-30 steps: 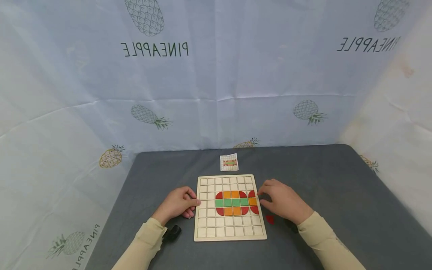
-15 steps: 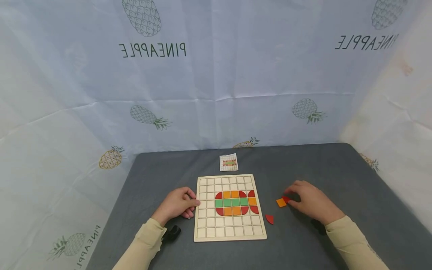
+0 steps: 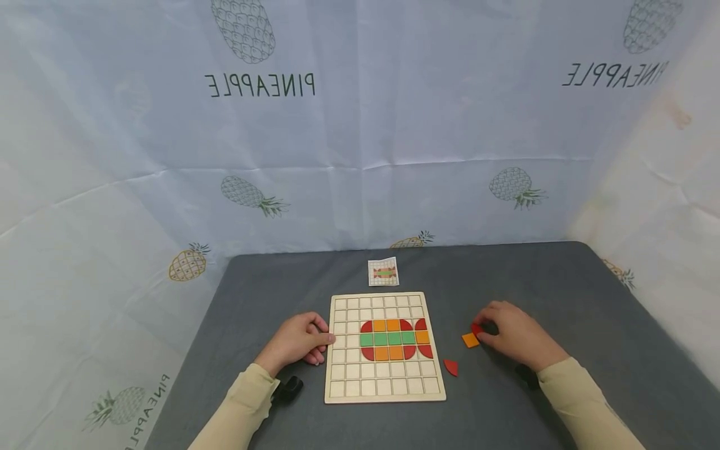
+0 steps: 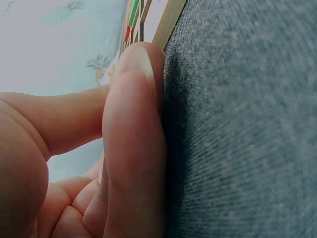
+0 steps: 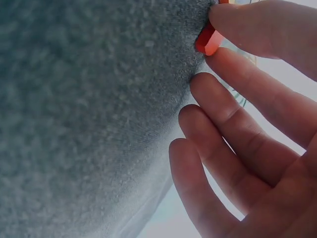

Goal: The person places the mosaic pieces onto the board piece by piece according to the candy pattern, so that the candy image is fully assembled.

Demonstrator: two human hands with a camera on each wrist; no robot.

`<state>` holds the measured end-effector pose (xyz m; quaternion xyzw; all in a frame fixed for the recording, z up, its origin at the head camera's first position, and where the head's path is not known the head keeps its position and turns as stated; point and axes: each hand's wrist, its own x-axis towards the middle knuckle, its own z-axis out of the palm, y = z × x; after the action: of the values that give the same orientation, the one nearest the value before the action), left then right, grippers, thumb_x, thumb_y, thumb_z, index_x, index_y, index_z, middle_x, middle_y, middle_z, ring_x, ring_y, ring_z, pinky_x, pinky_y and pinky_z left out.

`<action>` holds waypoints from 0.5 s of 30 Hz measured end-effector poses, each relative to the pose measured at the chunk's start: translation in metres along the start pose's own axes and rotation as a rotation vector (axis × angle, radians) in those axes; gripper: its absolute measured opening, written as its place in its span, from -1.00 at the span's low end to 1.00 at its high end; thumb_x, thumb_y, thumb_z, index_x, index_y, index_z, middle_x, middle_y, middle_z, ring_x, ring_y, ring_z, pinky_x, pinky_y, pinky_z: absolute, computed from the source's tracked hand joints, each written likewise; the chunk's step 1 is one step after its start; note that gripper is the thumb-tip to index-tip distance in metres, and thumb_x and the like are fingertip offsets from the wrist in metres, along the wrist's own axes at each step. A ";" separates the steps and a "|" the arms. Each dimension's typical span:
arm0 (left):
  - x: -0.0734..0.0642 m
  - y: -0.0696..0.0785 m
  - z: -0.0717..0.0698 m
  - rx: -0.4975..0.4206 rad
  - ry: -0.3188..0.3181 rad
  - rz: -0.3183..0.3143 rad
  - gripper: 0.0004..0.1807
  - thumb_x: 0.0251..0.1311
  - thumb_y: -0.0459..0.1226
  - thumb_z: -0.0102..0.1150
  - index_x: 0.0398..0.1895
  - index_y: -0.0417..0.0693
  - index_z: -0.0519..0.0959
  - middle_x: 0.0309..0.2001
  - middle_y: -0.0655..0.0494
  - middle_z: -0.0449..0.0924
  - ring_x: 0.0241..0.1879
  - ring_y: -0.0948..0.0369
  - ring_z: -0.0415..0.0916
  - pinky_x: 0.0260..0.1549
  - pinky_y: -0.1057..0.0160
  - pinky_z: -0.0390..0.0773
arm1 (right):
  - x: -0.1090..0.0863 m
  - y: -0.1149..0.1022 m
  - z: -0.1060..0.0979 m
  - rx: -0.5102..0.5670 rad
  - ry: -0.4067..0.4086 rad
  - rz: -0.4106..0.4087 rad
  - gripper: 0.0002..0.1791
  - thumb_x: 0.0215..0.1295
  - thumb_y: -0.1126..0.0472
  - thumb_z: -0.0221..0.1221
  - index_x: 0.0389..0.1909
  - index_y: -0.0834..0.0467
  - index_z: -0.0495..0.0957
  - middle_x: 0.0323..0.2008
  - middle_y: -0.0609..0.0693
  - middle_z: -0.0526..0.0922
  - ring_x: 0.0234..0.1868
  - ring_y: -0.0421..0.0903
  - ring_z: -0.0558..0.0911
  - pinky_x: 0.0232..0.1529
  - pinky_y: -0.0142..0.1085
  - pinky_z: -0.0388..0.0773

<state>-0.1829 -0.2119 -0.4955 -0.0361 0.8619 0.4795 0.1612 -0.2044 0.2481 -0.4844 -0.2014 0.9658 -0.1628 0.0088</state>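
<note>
My left hand [image 3: 295, 340] pinches the left edge of a pale wooden grid board [image 3: 351, 372]; in the left wrist view its thumb and a finger [image 4: 133, 129] meet at the board's edge, close to the cloth. Green and orange squares with red quarter-round tiles fill a candy-like shape on the board, reaching its right side. Right of the board, my right hand [image 3: 514, 331] holds a red tile [image 5: 209, 39] between thumb and index finger, low at the table, the other fingers spread apart. An orange square tile [image 3: 470, 340] lies against the red tile.
A loose red quarter-round tile [image 3: 451, 367] lies just off the board's right edge. Behind the board is a small printed pattern card [image 3: 384, 272]. The dark cloth-covered table [image 3: 281, 281] is backed by a hanging pineapple-print sheet [image 3: 427, 125].
My right hand has moved right, from the board's right edge to the loose tiles, and now grips a red one. My left hand has stayed at the board's edge.
</note>
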 end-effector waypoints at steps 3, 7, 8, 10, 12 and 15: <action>0.001 0.001 0.000 0.000 -0.001 -0.007 -0.66 0.29 -0.14 0.56 -0.11 -0.11 0.60 -0.45 0.00 0.66 -0.57 0.18 0.70 -0.52 0.18 0.77 | 0.003 0.001 0.001 0.014 -0.007 0.011 -0.86 0.26 0.16 0.54 -0.21 -0.01 0.78 -0.19 -0.08 0.70 -0.13 -0.03 0.67 -0.05 0.05 0.75; 0.002 0.001 0.000 0.002 0.003 -0.007 -0.66 0.29 -0.14 0.56 -0.10 -0.11 0.60 -0.44 0.00 0.66 -0.57 0.18 0.71 -0.52 0.19 0.78 | 0.010 -0.001 0.002 0.016 -0.005 0.034 -0.90 0.28 0.14 0.52 -0.25 -0.02 0.78 -0.22 -0.10 0.68 -0.18 -0.08 0.64 -0.09 -0.01 0.73; 0.002 0.001 0.000 0.004 0.004 -0.005 -0.66 0.29 -0.14 0.56 -0.10 -0.11 0.60 -0.44 0.00 0.66 -0.57 0.18 0.71 -0.52 0.19 0.78 | 0.012 -0.002 0.002 0.014 -0.002 0.032 -0.90 0.28 0.13 0.52 -0.27 -0.02 0.78 -0.23 -0.10 0.68 -0.20 -0.09 0.63 -0.12 -0.02 0.72; 0.003 0.000 0.000 0.005 0.007 -0.005 -0.66 0.29 -0.14 0.56 -0.10 -0.10 0.60 -0.44 0.00 0.66 -0.57 0.19 0.71 -0.53 0.19 0.77 | 0.018 -0.008 0.002 0.013 0.003 0.031 -0.90 0.28 0.13 0.52 -0.28 -0.02 0.78 -0.24 -0.10 0.67 -0.22 -0.10 0.60 -0.15 -0.06 0.71; 0.002 0.000 0.000 0.006 0.007 -0.005 -0.66 0.29 -0.15 0.57 -0.11 -0.11 0.60 -0.44 0.00 0.66 -0.57 0.18 0.71 -0.53 0.19 0.77 | 0.025 -0.018 0.001 0.015 0.006 0.031 -0.90 0.28 0.12 0.52 -0.28 0.00 0.78 -0.26 -0.09 0.66 -0.24 -0.11 0.58 -0.16 -0.07 0.70; 0.001 0.000 0.000 0.002 0.006 -0.006 -0.66 0.29 -0.15 0.57 -0.11 -0.11 0.60 -0.44 0.00 0.66 -0.57 0.19 0.70 -0.53 0.18 0.77 | 0.037 -0.038 0.001 0.026 0.012 0.034 -0.89 0.29 0.13 0.52 -0.26 0.02 0.79 -0.25 -0.08 0.68 -0.20 -0.09 0.60 -0.10 -0.04 0.74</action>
<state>-0.1841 -0.2114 -0.4960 -0.0400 0.8628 0.4778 0.1604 -0.2237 0.2000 -0.4709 -0.1841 0.9669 -0.1765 0.0084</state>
